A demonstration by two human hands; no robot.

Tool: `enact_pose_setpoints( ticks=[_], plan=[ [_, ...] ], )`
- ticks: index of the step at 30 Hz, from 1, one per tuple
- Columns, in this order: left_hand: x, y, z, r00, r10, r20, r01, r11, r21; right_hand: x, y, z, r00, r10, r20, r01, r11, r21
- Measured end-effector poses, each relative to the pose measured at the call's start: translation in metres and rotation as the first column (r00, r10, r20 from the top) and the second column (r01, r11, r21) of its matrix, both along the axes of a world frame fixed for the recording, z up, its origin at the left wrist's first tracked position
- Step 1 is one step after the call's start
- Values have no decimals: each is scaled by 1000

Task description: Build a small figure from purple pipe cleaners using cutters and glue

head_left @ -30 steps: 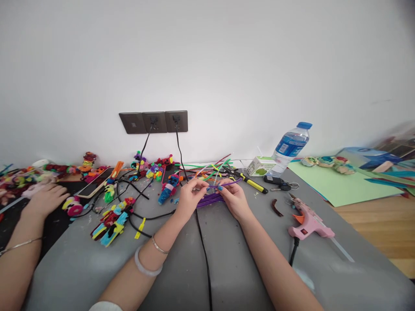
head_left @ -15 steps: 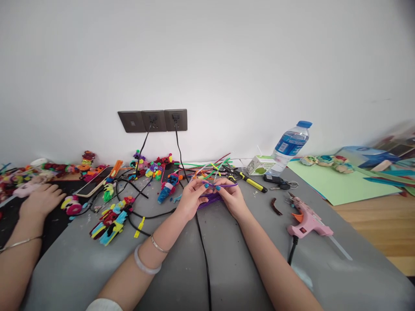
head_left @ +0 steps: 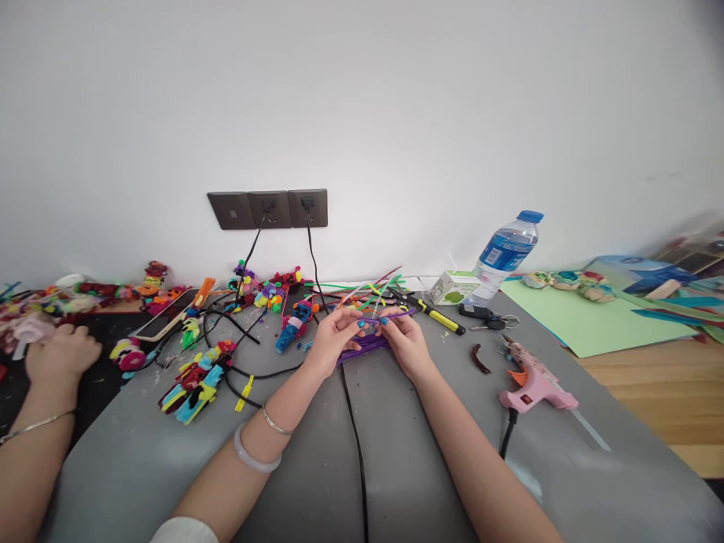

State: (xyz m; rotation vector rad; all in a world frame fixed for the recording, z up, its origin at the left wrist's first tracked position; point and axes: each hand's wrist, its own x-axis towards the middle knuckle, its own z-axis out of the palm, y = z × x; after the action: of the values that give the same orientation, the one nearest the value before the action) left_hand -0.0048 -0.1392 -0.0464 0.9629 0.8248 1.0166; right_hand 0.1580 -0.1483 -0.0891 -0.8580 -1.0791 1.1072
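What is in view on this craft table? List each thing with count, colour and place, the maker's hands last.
wall sockets: three, dark, back centre
water bottle: one, clear with blue cap, back right
carton: one, white and green, beside bottle
glue gun: one, pink, front right
paper sheet: one, light green, far right
phone: one, dark-screened, back left
pipe-cleaner figures: many, multicoloured, left and back
pipe-cleaner bundle: one, purple, centre
co-worker's hand: one, far left
left hand: one, pinching purple pipe cleaner
right hand: one, pinching the same pipe cleaner
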Motion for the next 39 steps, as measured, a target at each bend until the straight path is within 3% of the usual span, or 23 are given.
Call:
enact_pose_setpoints(
  ticks=[13, 18, 22, 29, 39],
  plan=[
    [-9, 8, -5, 933, -126, -336, 169, 980, 103, -1, -2, 4, 996, 5, 91, -7, 1000, 22],
    [-9, 6, -4, 888, -137, -438, 258, 938, 231, -2, -2, 4, 997, -17, 80, 13, 999, 48],
    [-8, 6, -3, 891, -100, -443, 239, 932, 271, -3, -1, 2, 997, -11, 74, 8, 999, 47],
    [-6, 6, -4, 905, -76, -419, 202, 942, 267, -5, -1, 4, 992, 114, 45, -117, 991, 67],
    [-10, 11, -6, 897, -126, -423, 242, 942, 234, -2, -1, 5, 996, 70, 49, -71, 997, 17]
  ],
)
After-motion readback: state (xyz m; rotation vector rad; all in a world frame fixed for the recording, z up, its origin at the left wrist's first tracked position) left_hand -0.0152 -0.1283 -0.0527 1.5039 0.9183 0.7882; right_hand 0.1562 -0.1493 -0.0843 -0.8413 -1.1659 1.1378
